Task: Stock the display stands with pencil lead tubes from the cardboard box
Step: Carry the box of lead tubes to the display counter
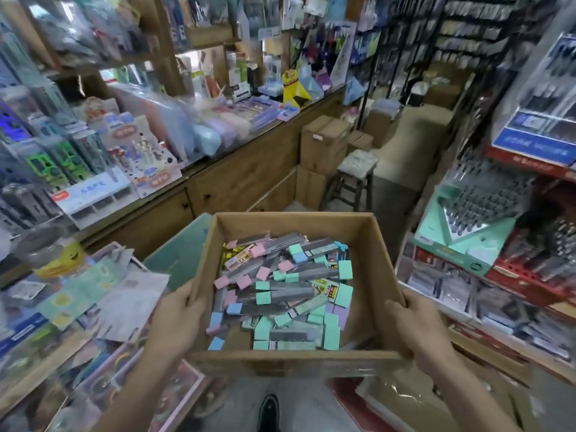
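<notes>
Head view: the box hung in mid-air over the aisle floor, with the left hand curled round its left wall and the right hand clamped on its near right corner. The tubes lay loose inside, between the hands, mostly crosswise and about as near to one as the other. Neither hand was free to pick. A stand stood on the counter to the left, and racks were close on the right. The aisle looked narrow, with a stool ahead.

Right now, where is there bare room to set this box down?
The stool seat, between the cartons and the right shelves, looks bare, as does the aisle floor behind it. The left counter and the right shelves are packed with stock. Left hand and right hand grip the box.
</notes>
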